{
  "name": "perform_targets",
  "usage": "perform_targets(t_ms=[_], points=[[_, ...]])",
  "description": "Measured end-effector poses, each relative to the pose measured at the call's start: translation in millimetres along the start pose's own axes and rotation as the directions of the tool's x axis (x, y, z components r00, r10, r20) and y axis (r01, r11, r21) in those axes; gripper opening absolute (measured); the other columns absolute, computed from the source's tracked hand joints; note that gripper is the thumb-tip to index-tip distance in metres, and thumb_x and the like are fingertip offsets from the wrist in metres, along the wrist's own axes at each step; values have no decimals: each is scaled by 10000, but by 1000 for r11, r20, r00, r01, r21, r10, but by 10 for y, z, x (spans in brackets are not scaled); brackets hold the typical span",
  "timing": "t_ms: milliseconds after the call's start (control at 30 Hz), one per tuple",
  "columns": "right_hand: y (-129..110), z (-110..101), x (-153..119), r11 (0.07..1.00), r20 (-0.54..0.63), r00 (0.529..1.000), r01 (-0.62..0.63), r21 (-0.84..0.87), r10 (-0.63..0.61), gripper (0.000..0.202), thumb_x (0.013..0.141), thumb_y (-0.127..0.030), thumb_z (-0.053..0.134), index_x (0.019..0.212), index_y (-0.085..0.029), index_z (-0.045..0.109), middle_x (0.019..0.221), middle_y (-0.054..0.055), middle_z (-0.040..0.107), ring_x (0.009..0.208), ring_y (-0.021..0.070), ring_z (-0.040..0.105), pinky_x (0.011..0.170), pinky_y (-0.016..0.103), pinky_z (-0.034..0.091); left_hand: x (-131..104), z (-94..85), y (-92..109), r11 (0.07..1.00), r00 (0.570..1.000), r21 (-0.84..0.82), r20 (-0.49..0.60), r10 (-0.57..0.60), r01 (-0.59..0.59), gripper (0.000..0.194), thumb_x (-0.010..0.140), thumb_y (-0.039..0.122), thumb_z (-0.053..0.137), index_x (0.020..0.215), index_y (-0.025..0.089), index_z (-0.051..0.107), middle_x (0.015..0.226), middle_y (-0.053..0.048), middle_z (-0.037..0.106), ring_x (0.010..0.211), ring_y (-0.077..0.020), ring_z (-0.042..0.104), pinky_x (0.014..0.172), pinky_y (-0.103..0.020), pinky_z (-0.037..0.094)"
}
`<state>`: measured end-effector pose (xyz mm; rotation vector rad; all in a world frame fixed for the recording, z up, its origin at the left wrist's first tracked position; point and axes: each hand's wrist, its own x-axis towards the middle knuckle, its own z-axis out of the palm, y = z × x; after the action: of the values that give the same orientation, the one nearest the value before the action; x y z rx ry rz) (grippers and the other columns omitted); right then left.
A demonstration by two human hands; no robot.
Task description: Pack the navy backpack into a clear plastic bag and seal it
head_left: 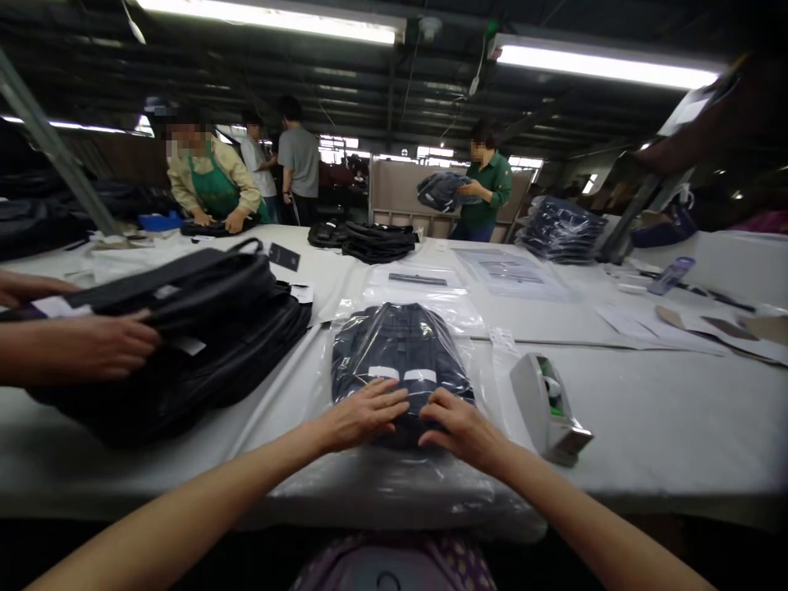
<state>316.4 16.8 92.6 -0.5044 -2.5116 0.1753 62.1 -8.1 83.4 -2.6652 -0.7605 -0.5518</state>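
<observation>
In front of me a dark backpack (400, 336) lies in a clear plastic bag (424, 484) whose loose end reaches the table's near edge. Two white labels show on the pack's front. My left hand (366, 413) rests on the bagged pack, fingers stretched out. Beside it, my right hand (461, 428) is over the lower right of the pack, fingers apart and slightly bent, holding nothing. A tape dispenser (547, 410) stands to the right of my right hand.
At left, another person's hands (92, 349) are on a pile of black bags (246, 336). Flat plastic bags (505, 271) and more black bags (369, 238) lie farther back. Bagged packs (560, 230) are stacked at right. Co-workers (213, 176) stand across the table.
</observation>
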Motion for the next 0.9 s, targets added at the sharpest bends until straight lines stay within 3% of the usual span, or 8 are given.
perform_targets(t_ms=[100,267,433,567,900], points=[[276,335,-93,979,108,982,166,-121,-153,51,876,-215,533,848,-180,557,772,7,528,676,130,508,595,226,453,-106,363,-20,995,992,-20,85,97,-96,371,939,253,441,1281,111,455,1310,-111,517,1271,-243,399,1033,-402,415],[660,675,-376,960,49,972,234,-152,-229,201,934,-137,378,822,-161,544,787,33,555,675,134,467,631,248,427,-335,622,21,997,996,39,66,58,-61,416,925,112,426,1339,112,393,1376,-84,450,1296,-255,357,1062,-421,394],[701,728,-426,936,18,957,288,-202,-291,179,915,-91,410,867,-150,573,819,55,590,683,144,484,632,268,417,-368,670,-21,986,992,113,53,116,-121,394,929,141,432,1322,131,428,1401,-60,421,1316,-247,327,1069,-406,390],[653,752,-456,932,13,957,285,-223,-290,177,914,-91,417,888,-147,583,814,55,597,683,150,486,617,281,392,-381,627,-41,975,982,148,115,147,-163,398,939,150,404,1336,137,413,1428,-41,382,1340,-237,279,1088,-384,355],[630,718,-497,864,210,904,421,-276,-373,177,929,-124,411,917,-133,587,766,21,575,653,139,447,629,299,358,-370,565,-37,963,972,186,170,164,-195,386,950,179,351,1325,133,431,1436,-56,369,1333,-245,289,1091,-373,309]])
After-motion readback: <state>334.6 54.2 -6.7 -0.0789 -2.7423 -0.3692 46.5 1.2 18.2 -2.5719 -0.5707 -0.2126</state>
